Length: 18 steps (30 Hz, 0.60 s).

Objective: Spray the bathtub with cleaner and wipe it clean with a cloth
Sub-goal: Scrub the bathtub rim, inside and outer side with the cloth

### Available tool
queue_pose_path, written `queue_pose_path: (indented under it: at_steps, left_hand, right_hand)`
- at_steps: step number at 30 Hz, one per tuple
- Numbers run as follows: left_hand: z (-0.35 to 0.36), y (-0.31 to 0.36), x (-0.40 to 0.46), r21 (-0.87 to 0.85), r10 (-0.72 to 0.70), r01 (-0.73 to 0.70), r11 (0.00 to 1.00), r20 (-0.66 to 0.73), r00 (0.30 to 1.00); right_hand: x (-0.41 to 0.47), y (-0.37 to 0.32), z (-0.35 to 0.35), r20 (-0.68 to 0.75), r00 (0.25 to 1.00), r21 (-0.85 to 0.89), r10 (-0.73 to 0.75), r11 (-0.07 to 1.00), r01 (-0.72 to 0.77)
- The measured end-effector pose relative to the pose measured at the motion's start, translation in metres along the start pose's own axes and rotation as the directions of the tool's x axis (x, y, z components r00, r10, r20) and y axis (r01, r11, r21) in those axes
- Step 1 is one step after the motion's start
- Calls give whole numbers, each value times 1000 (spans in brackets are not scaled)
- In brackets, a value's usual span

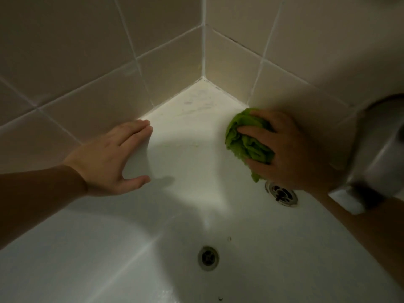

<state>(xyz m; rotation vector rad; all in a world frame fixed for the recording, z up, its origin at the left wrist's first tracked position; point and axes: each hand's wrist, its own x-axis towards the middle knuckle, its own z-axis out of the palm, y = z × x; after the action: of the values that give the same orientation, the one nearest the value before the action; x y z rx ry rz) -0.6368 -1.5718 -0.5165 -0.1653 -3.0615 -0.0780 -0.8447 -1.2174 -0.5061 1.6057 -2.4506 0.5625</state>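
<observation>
White bathtub (131,270) basin in the foreground, with a round floor drain (208,258) set in its bottom, directly below the tub corner. Left forearm entering from the left edge; left hand (109,158) laid flat on the tub rim, left of the corner, fingers straight and close together against the foot of the tiled wall (87,62), thumb spread apart over the inner slope, nothing held. Right forearm entering from the lower right; right hand (288,149) pressed to the tub's end wall just right of the corner, fingers curled over a bunched green cloth (244,141), thumb under its lower fold. Cloth in contact with the tub surface at the edge of the corner ledge, close to the wall joint. Metal overflow grille (282,194) on the end wall just below the cloth and partly covered by the right wrist. Faint grey smudges on the flat corner ledge (196,101) between the two hands. Beige tiles with pale grout on both walls meeting above the corner. Blurred grey-white object (380,154) at the right edge, beside the right forearm; identity not discernible.
</observation>
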Motion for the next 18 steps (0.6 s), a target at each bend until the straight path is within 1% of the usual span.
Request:
queue_pose_path:
  at_steps: [5,9,12,16,18]
  left_hand:
    - [1,5,11,4,12,-12,1000,-44,999]
    - [3,6,21,-11,-12,11,1000,-50,999]
    - [3,7,24,-2,-20,20,1000,-49,999]
    - [2,10,30,-3,-38,38,999,-55,998]
    - [2,9,38,-6,-24,23,1000,-72,997]
  right_hand:
    - [53,-3,20,63,997,67,43,997,-47]
    - [73,-5,30,46,998,96,43,994,-48]
    - [61,-4,28,25,999,79,39,996,-41]
    - [15,0,17,-20,1000,11,3,1000,-2]
    - [14,3,10,-22,1000,6,13,1000,-13]
